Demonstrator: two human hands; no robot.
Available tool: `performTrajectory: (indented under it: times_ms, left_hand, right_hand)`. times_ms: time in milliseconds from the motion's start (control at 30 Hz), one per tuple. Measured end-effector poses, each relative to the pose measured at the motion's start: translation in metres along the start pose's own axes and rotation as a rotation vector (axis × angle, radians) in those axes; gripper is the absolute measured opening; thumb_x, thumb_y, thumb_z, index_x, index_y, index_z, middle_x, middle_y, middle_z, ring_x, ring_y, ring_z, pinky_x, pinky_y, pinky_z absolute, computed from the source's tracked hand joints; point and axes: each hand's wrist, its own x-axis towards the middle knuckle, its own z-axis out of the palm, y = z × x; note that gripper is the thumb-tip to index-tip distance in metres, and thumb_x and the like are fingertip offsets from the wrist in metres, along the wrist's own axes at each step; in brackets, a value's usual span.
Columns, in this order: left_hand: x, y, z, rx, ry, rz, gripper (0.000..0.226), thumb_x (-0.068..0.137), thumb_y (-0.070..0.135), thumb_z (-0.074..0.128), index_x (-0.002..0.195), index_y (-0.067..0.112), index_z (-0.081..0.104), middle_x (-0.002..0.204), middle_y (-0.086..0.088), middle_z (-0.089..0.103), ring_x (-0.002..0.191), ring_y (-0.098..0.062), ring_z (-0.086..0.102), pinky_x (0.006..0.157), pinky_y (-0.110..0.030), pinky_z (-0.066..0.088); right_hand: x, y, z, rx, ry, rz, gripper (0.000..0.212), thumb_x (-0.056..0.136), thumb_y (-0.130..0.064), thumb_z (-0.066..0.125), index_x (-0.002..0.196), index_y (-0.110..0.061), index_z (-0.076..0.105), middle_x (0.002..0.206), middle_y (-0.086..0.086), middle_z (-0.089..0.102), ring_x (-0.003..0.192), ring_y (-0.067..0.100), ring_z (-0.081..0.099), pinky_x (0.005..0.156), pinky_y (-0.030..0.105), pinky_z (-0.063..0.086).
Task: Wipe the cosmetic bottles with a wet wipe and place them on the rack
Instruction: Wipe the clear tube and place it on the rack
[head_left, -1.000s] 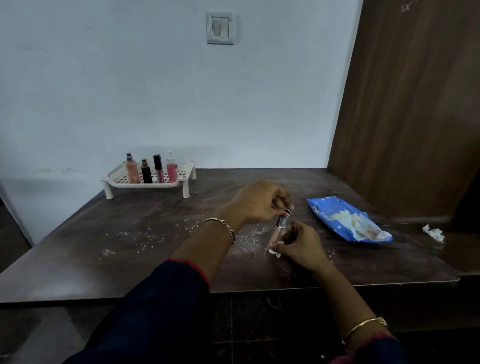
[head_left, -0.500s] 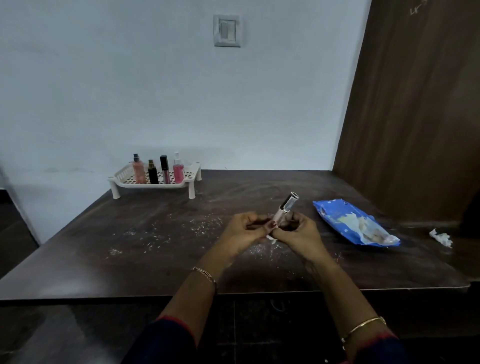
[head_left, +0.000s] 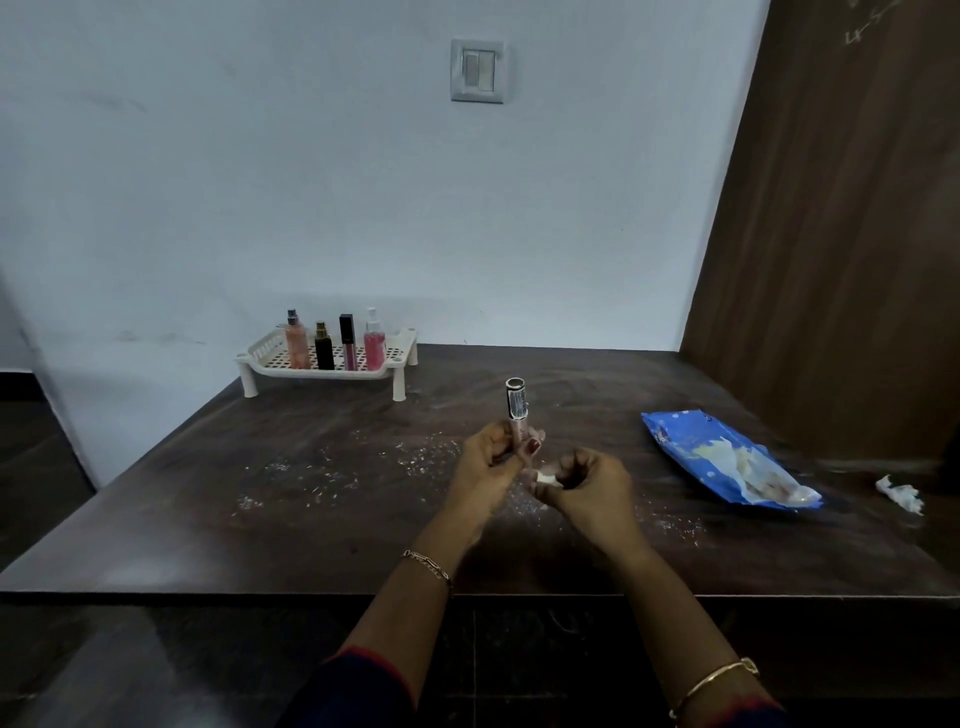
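The left hand (head_left: 487, 467) grips a slim cosmetic tube (head_left: 517, 408) upright, nearer the person than the rack (head_left: 251, 379) and right of it. The right hand (head_left: 589, 486), farther right of the rack, pinches a wet wipe (head_left: 549, 479)

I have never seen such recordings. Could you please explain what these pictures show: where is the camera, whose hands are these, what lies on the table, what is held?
No machine here: a person works with bare hands, filmed by a camera worn on the head, looking down. The left hand holds a slim pink cosmetic tube with a silver cap, nearly upright. The right hand pinches a small piece of wet wipe beside it. On the dark table: a white rack with four bottles at the back left, a blue wipe pack on the right, a crumpled wipe past it, and scattered white crumbs.
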Motion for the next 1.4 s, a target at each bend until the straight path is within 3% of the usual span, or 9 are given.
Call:
performTrajectory:
  times_ms: [100,233,400,567,700,867,1100,1233,1400]
  left_hand:
    - [0.005,-0.001,-0.003,0.103,0.013,0.042,0.012,0.085,0.003,0.063,0.094,0.011,0.064,0.099,-0.008,0.071,0.096,-0.015,0.067,0.088,-0.024,0.051]
    - [0.007,-0.009,-0.006,0.285,-0.02,0.081,0.005,0.085,-0.001,0.062,0.089,0.001,0.062,0.087,0.002,0.07,0.082,0.002,0.064,0.078,-0.011,0.048]
    - [0.009,-0.01,-0.008,0.381,0.013,0.115,0.013,0.083,0.006,0.066,0.084,0.019,0.064,0.09,-0.002,0.071,0.09,-0.016,0.067,0.083,-0.025,0.052]
    - [0.01,-0.013,-0.014,0.479,0.047,0.133,0.013,0.083,0.01,0.067,0.084,0.022,0.063,0.085,0.001,0.07,0.084,-0.014,0.068,0.08,-0.031,0.053]
    - [0.01,-0.013,-0.017,0.553,0.032,0.154,0.005,0.085,0.019,0.066,0.09,0.021,0.065,0.073,0.018,0.063,0.067,0.014,0.059,0.069,-0.013,0.048]
    - [0.01,-0.017,-0.019,0.647,0.044,0.171,0.017,0.084,0.022,0.067,0.08,0.035,0.057,0.07,0.018,0.063,0.067,0.008,0.06,0.068,-0.017,0.05]
    - [0.008,-0.018,-0.018,0.639,0.054,0.136,0.008,0.083,0.021,0.068,0.09,0.023,0.065,0.072,0.016,0.065,0.064,0.011,0.058,0.064,-0.008,0.043]
    - [0.008,-0.029,-0.024,0.618,0.074,0.126,0.006,0.085,0.024,0.065,0.091,0.025,0.064,0.081,0.008,0.07,0.075,-0.006,0.066,0.074,-0.027,0.054]
    - [0.007,-0.026,-0.029,0.486,0.075,0.143,0.027,0.084,0.011,0.065,0.086,0.037,0.058,0.085,0.008,0.07,0.082,-0.007,0.067,0.08,-0.028,0.053]
  right_hand:
    - [0.004,-0.008,-0.007,0.085,0.11,-0.043,0.027,0.066,-0.007,0.083,0.065,-0.017,0.058,0.069,0.005,0.068,0.064,0.015,0.063,0.067,0.039,0.053]
    - [0.014,-0.043,-0.016,0.276,0.192,-0.188,0.02,0.074,-0.009,0.078,0.077,-0.018,0.061,0.073,-0.006,0.066,0.064,0.0,0.059,0.062,0.019,0.05]
    - [0.022,-0.064,-0.018,-0.092,0.067,-0.404,0.004,0.085,-0.021,0.068,0.088,-0.022,0.069,0.09,-0.01,0.07,0.083,0.002,0.064,0.07,0.008,0.046]
    - [0.019,-0.057,-0.017,-0.228,-0.015,-0.506,0.019,0.082,-0.014,0.071,0.101,-0.015,0.071,0.097,-0.005,0.067,0.087,0.001,0.062,0.073,0.003,0.046]
    - [0.024,-0.054,-0.015,-0.374,0.043,-0.578,0.022,0.078,-0.007,0.072,0.098,-0.017,0.071,0.092,-0.005,0.069,0.084,0.008,0.062,0.076,0.02,0.052]
    - [0.027,-0.06,-0.015,-0.528,0.048,-0.644,0.013,0.076,-0.007,0.072,0.086,-0.015,0.071,0.081,-0.004,0.07,0.074,0.014,0.061,0.07,0.031,0.051]
    - [0.032,-0.061,-0.015,-0.596,0.01,-0.65,0.014,0.076,-0.003,0.068,0.076,-0.017,0.068,0.075,-0.007,0.068,0.069,0.009,0.058,0.065,0.029,0.05]
    - [0.036,-0.054,-0.02,-0.416,-0.093,-0.493,0.008,0.075,-0.011,0.075,0.08,-0.013,0.069,0.075,-0.005,0.068,0.067,0.01,0.061,0.06,0.028,0.049]
    - [0.034,-0.048,-0.028,0.216,-0.098,-0.156,0.015,0.078,-0.004,0.072,0.088,0.003,0.065,0.084,0.02,0.07,0.07,0.021,0.064,0.062,0.027,0.053]
